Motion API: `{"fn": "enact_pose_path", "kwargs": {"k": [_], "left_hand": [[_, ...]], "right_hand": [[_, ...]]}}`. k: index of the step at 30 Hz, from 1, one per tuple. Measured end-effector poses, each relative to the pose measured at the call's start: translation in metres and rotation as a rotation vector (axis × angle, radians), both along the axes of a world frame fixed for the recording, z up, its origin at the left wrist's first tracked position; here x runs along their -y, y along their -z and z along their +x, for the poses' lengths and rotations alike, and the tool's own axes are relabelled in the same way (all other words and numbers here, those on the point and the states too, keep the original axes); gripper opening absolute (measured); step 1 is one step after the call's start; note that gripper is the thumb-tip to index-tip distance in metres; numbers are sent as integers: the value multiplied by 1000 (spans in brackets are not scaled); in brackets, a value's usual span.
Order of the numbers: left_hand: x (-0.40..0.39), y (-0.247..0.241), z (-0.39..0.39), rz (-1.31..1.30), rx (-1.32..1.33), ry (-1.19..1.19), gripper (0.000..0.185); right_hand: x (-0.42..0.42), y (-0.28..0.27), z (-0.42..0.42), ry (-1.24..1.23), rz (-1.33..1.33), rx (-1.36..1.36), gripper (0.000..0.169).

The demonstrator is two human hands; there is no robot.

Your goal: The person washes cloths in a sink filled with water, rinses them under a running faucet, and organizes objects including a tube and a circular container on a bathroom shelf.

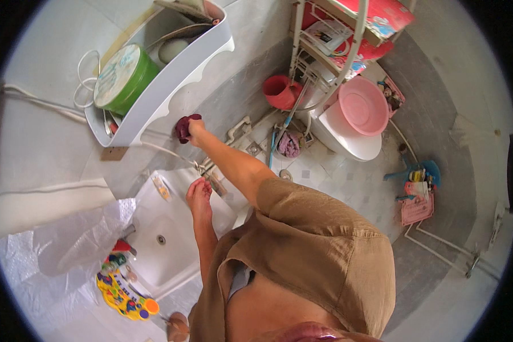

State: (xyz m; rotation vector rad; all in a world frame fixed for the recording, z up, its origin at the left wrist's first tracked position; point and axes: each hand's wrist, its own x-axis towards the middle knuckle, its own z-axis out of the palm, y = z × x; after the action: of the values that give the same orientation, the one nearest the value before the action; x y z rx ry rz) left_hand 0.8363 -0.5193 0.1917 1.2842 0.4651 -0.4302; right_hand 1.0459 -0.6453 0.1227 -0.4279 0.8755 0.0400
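My right hand point(196, 131) grips a bunched dark red cloth point(182, 129) against the wall, just below a white wall shelf point(188, 68). The arm reaches out past the sink's far corner. My left hand point(200, 193) is raised over the edge of the white sink point(166, 218), its fingers bent and loosely together, with nothing seen in it. Near its fingertips are the metal tap fittings point(201, 166) with a pale hose. On the sink's rim lies a small yellow-and-white packet point(160, 188).
The shelf holds a green round tub point(130, 79). A yellow toy keyboard point(122, 297) sits beside the sink near plastic sheeting point(68, 248). Farther off are a toilet point(355, 145) with a pink basin point(363, 106), a white metal rack point(355, 47), a red bucket point(281, 92) and a blue-handled mop point(273, 147).
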Motion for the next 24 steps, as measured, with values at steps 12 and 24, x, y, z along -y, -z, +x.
{"fn": "enact_pose_path", "kwargs": {"k": [12,24], "left_hand": [[29,59,-30,-128,-146,358,14],[181,55,-38,-55,-72,391,13]], "right_hand": [[311,-123,-300,283,-121,544,34],[393,-112,-379,191,-303,357,27]]}}
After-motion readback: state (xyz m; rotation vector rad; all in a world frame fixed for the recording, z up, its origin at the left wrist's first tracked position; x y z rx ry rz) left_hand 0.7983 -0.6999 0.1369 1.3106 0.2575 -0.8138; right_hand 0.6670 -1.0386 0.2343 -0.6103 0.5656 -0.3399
